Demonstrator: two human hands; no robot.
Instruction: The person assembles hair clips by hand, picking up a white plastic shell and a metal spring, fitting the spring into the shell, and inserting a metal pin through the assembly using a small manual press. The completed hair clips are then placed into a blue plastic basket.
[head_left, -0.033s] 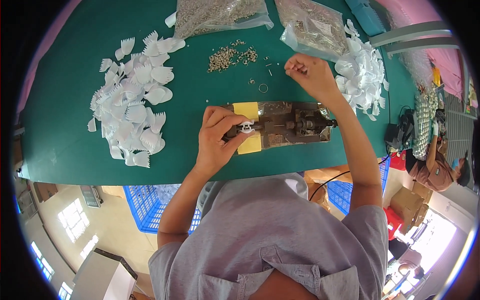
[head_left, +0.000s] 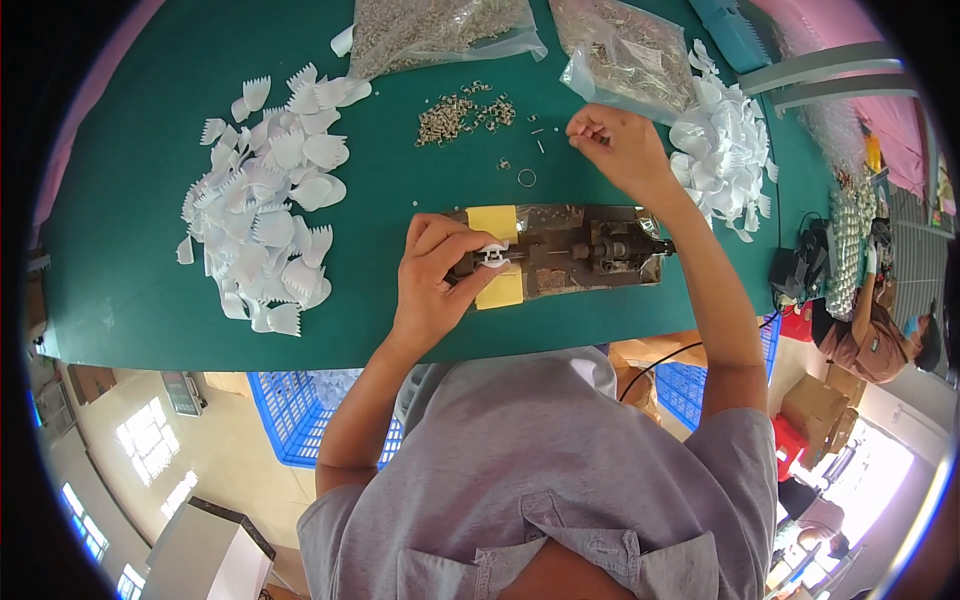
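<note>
My left hand [head_left: 430,285] pinches a white plastic hair claw clip [head_left: 494,256] between thumb and forefinger. The clip sits at the left part of a dark metal jig [head_left: 555,278], over the yellow tape [head_left: 490,218] wrapped round it. Much of the clip is covered by my fingers. Beyond the jig, to the right, my right hand [head_left: 628,152] hovers with its fingers curled and pressed together; what they hold, if anything, is too small to make out. Small metal springs [head_left: 445,120] lie in a heap left of it, with thin pins [head_left: 541,146] and a wire ring [head_left: 527,178] between.
White toothed clip halves form a large pile [head_left: 265,225] at left and another [head_left: 725,150] at right. Two clear bags of small metal parts, one left [head_left: 440,35] and one right [head_left: 640,60], lie at the back. Grey metal bars [head_left: 825,68] stand at far right.
My right hand has shifted very slightly up and to the left. My left hand and the clip stay in place.
</note>
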